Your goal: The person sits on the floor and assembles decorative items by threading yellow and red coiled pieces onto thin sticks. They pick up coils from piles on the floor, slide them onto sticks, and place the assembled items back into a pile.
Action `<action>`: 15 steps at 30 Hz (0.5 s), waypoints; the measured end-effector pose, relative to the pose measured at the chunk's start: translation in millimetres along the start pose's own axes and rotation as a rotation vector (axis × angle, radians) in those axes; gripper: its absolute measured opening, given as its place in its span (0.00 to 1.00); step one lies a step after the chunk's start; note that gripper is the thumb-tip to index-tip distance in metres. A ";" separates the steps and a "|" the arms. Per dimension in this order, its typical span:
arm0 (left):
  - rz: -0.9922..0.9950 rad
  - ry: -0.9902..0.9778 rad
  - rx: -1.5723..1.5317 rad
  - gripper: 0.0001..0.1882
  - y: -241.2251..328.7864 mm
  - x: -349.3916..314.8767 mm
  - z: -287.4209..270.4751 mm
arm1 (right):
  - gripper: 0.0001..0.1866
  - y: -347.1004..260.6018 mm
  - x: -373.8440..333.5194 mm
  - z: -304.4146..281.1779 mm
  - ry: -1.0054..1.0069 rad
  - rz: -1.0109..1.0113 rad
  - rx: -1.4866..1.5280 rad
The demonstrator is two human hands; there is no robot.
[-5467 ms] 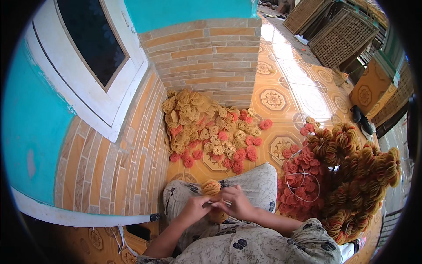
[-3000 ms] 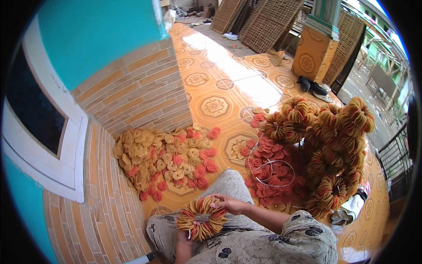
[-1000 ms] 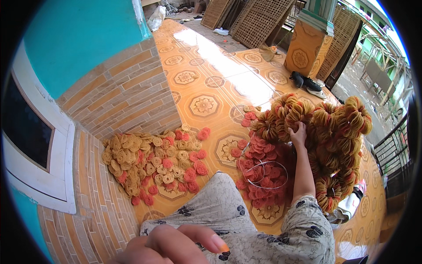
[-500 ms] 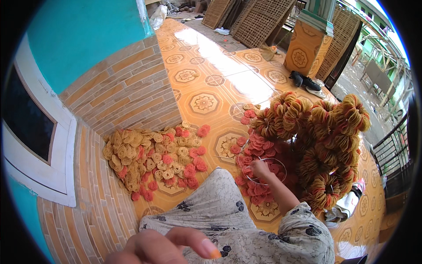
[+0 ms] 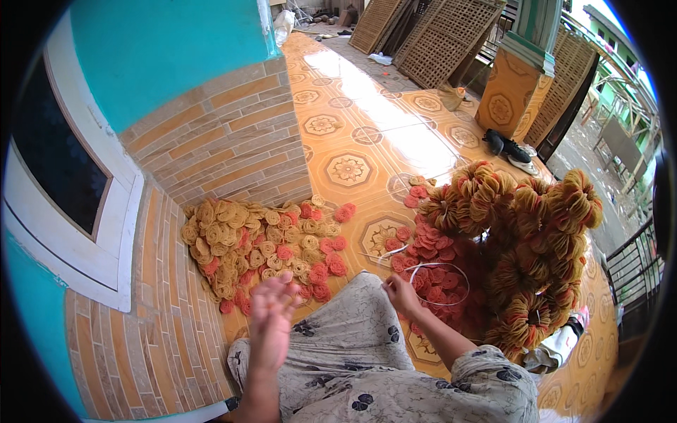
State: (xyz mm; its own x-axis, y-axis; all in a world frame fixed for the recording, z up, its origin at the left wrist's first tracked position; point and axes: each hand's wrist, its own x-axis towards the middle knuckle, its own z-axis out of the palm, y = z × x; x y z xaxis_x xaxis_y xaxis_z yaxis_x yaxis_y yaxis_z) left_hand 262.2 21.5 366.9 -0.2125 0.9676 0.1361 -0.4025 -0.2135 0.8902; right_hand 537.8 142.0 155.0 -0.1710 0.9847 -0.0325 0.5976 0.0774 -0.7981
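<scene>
Both hands are up over the lap: the left hand [image 5: 273,314] stands raised with its fingers spread (a bit blurred, that one), while the right hand [image 5: 400,292] has its fingers drawn together beside a thin white flexible strip [image 5: 468,284]. Whether the fingertips actually pinch it, I cannot tell at this size. Follow the strip and it lies just right of the knee, looping over a heap of flat coral-pink rosettes [image 5: 428,245] on the floor. Just to the right, crowding that heap, come the big ruffled golden-brown rings [image 5: 525,261] streaked with red, massed together in a tall cluster. Over on the other side, beyond the left hand, straw-coloured rosettes [image 5: 229,233] pile into the wall corner, pink ones scattered along their near edge. Under it all runs an orange patterned tile floor [image 5: 331,151]; narrow brick-like tiles [image 5: 218,141] face the lower wall, bright turquoise paint [image 5: 169,60] above. Farther out, black shoes [image 5: 504,146] sit by a tiled pillar [image 5: 501,95], with brown woven lattice panels [image 5: 448,46] leaning behind.
</scene>
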 end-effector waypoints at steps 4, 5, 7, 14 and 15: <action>-0.733 0.160 -0.284 0.20 -126.3 -32.8 -45.8 | 0.14 -72.7 -65.6 28.0 -0.450 -0.236 0.202; -0.765 0.205 -0.398 0.19 -146.1 -42.3 -57.1 | 0.14 -80.6 -79.3 34.5 -0.562 -0.320 0.266; -0.732 0.255 -0.635 0.17 -170.6 -45.2 -82.6 | 0.15 -87.1 -98.4 48.4 -0.771 -0.250 0.176; -0.369 0.619 -0.202 0.13 -108.7 -33.8 -195.9 | 0.18 -84.4 -108.1 55.5 -1.163 -0.314 0.151; -0.386 0.637 -0.042 0.13 -93.3 -38.1 -201.9 | 0.19 -85.5 -103.1 53.3 -1.253 -0.332 0.158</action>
State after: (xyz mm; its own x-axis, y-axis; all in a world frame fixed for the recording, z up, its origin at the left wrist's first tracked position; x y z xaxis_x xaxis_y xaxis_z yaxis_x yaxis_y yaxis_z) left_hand 128.1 -22.6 191.0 -0.5188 0.7122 -0.4729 -0.5837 0.1090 0.8046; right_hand 462.6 25.6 194.5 -0.9520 0.1024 -0.2884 0.3030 0.1840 -0.9351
